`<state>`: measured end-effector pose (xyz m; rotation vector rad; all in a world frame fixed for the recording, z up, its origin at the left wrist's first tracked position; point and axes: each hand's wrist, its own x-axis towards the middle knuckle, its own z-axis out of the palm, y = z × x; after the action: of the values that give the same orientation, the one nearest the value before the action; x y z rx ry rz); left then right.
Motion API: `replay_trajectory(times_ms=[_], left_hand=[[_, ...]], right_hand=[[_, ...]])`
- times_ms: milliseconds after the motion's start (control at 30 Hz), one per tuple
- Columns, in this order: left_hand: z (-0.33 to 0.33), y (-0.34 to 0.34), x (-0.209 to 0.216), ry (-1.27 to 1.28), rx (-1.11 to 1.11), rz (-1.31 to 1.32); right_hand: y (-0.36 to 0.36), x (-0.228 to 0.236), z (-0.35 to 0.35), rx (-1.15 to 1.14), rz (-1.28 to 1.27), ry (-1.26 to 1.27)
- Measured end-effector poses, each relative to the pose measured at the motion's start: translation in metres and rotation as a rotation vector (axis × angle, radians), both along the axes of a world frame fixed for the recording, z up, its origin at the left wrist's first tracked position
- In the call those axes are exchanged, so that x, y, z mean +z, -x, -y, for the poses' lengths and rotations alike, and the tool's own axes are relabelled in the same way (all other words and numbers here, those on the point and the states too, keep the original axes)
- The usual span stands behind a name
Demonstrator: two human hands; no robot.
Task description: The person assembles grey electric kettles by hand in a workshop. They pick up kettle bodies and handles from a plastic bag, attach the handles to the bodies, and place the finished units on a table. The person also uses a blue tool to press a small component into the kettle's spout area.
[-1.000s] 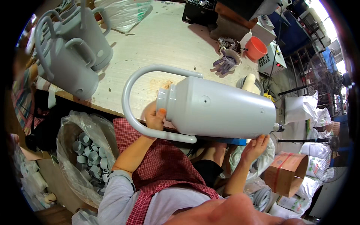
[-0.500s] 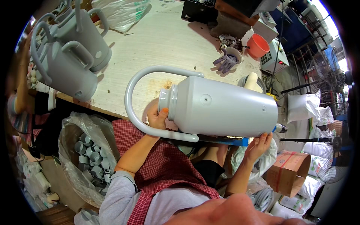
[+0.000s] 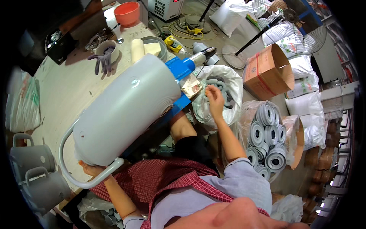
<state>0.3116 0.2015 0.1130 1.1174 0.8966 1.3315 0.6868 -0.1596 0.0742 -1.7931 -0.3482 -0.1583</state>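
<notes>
A large grey tumbler body [image 3: 126,103] lies slanted across the front of me, its base end up and to the right. My left hand [image 3: 91,169] grips it at the lower-left end, where the neck is mostly hidden. Around that end curves a grey loop carry handle [image 3: 65,154]. The tumbler's base is beside a blue fixture [image 3: 180,68] with a metal block [image 3: 191,86]. My right hand [image 3: 215,100] is off the tumbler, fingers loosely bent and nothing visible in them. It hovers at a white plastic bag [image 3: 233,86] of grey curved parts [image 3: 227,98].
On the table [image 3: 57,99] are a glove [image 3: 102,63] in a cup, a red bowl [image 3: 127,14] and a grey basin [image 3: 162,47]. More grey tumblers [image 3: 44,189] stand at left. To the right are round grey lids [image 3: 271,134], a carton [image 3: 263,74] and a fan [image 3: 291,16].
My view has turned to the right. The tumbler has swung from level to slanted, and my right hand has left its base for the white bag. The left hand still holds the neck end.
</notes>
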Motion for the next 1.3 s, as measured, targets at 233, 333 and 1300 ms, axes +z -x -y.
replay_trajectory(times_ms=[233, 333, 1300], left_hand=[[0.007, -0.007, 0.032, -0.034, 0.105, -0.283], [0.004, -0.002, 0.036, -0.047, 0.173, -0.342], [0.002, -0.019, 0.059, -0.691, -0.116, -0.226]], right_hand=[[-0.097, -0.101, 0.091, -0.056, -0.08, 1.099], [-0.092, -0.083, 0.086, 0.02, -0.072, 0.962], [0.148, 0.311, -0.271, 1.204, 0.997, 0.732]])
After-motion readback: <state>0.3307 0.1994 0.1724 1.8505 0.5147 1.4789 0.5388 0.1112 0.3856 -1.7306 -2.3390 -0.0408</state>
